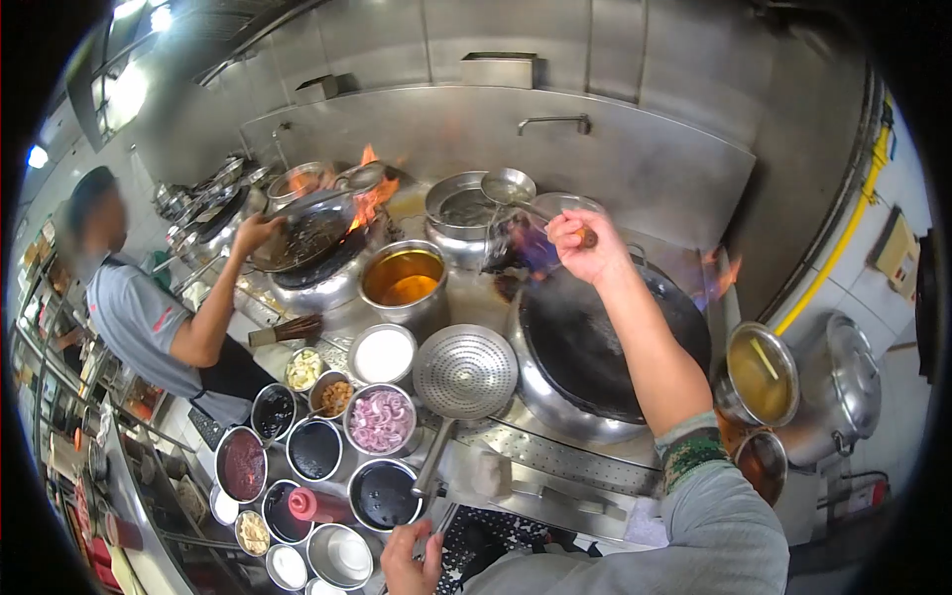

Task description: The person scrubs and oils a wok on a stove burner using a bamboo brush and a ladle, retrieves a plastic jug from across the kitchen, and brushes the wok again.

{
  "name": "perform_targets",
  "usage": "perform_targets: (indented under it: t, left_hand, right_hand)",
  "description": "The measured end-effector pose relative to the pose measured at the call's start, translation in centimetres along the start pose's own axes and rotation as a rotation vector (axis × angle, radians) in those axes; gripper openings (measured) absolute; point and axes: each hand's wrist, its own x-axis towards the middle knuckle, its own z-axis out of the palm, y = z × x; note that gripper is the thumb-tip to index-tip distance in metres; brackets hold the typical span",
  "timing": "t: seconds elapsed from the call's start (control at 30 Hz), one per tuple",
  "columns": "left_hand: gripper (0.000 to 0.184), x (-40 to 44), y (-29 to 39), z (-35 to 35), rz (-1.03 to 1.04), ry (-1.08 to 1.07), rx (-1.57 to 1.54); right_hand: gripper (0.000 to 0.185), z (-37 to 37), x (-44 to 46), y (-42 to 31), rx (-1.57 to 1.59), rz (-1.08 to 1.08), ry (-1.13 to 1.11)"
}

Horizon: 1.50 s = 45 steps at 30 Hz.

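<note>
My right hand [587, 248] is closed around the wooden-ended handle of a ladle [509, 185], raised above the back of the stove. The ladle's bowl is over the rim of a metal pot of liquid [464, 210]. Below my right forearm a large dark wok [580, 347] sits on its burner, with faint steam in it and flames by its rim. My left hand [410, 560] hangs low at the front edge, fingers loosely curled and apart, with nothing visible in it. Closest to it are a bowl of dark sauce [387, 494] and the handle of a perforated skimmer [466, 372].
At left, a co-worker [149, 297] holds a ladle over a flaming wok [302, 233]. Amber liquid fills a pot [405, 278]. Sliced onions [381, 420], sauces and a red squeeze bottle [317, 506] crowd the front left. More pots [759, 377] stand at right.
</note>
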Motion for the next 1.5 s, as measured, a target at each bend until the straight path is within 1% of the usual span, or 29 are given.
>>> perform_targets:
  t: [0.03, 0.13, 0.2, 0.3, 0.33, 0.4, 0.5, 0.6, 0.63, 0.7, 0.8, 0.9, 1.0, 1.1, 1.2, 1.23, 1.33, 1.43, 1.5]
  left_hand:
    - [0.02, 0.5, 0.4, 0.6, 0.003, -0.041, 0.0]
    - [0.033, 1.6, -0.4, 2.9, -0.033, -0.221, -0.016]
    - [0.031, 2.8, -0.9, 5.4, 0.045, -0.217, -0.009]
    - [0.03, 4.2, -0.4, 8.1, 0.083, -0.211, 0.011]
    - [0.03, 4.7, 0.3, 8.4, 0.103, -0.204, 0.006]
    - [0.031, 5.3, 1.8, 9.5, 0.163, -0.217, -0.014]
    - [0.03, 5.1, 4.1, 11.0, 0.205, -0.286, -0.021]
    - [0.028, 4.2, 6.0, 12.7, 0.278, -0.341, -0.035]
    - [0.028, 4.0, 6.8, 13.3, 0.254, -0.381, -0.065]
    - [0.028, 3.5, 8.5, 14.3, 0.271, -0.431, -0.075]
    - [0.027, 2.8, 10.6, 16.4, 0.309, -0.487, -0.101]
    - [0.026, 2.5, 12.6, 17.7, 0.34, -0.578, -0.098]
    - [0.028, 2.1, 13.4, 17.9, 0.334, -0.597, -0.09]
    - [0.027, 1.5, 13.0, 18.0, 0.282, -0.585, -0.057]
    - [0.026, 0.8, 12.5, 18.3, 0.27, -0.572, -0.047]
    - [0.026, 0.6, 12.2, 18.3, 0.268, -0.561, -0.041]
    - [0.026, -0.1, 11.9, 18.7, 0.301, -0.537, -0.06]
    - [0.027, -0.1, 12.3, 18.6, 0.306, -0.611, -0.111]
    - [0.026, -0.3, 11.9, 18.8, 0.317, -0.618, -0.135]
  right_hand:
    - [0.028, 0.7, -2.7, -0.1, -0.046, -0.044, 0.035]
    - [0.008, 1.6, -10.5, -0.7, -0.104, -0.042, 0.088]
    - [0.013, 0.8, -15.1, -1.8, -0.178, -0.032, 0.062]
    - [0.026, -1.0, -21.1, -3.8, -0.31, -0.089, 0.162]
    - [0.025, -1.5, -23.0, -4.4, -0.34, -0.095, 0.183]
    - [0.023, -2.5, -26.7, -4.9, -0.458, -0.162, 0.319]
    - [0.02, -3.8, -32.1, -5.8, -0.671, -0.192, 0.47]
    - [0.021, -4.6, -37.7, -6.6, -0.883, -0.205, 0.624]
    - [0.026, -4.8, -39.5, -6.8, -0.955, -0.189, 0.649]
    - [0.037, -5.6, -43.0, -7.1, -1.097, -0.145, 0.696]
    - [0.056, -8.2, -47.2, -6.7, -1.269, -0.208, 0.812]
    - [0.064, -11.7, -50.7, -7.0, -1.464, -0.292, 0.897]
    - [0.062, -17.6, -54.3, -8.2, -2.139, -0.618, 0.97]
    - [0.063, -17.7, -56.4, -9.0, -2.431, -0.529, 1.104]
    - [0.072, -20.7, -59.3, -10.7, -2.401, -0.404, 1.154]
    - [0.071, -21.5, -59.6, -10.8, -2.461, -0.46, 1.141]
    - [0.061, -22.6, -59.4, -11.6, -2.475, -0.516, 1.122]
    - [0.046, -21.0, -58.2, -10.2, -2.8, -0.675, 1.065]
    - [0.042, -20.0, -55.8, -5.2, -2.204, -0.571, 1.053]
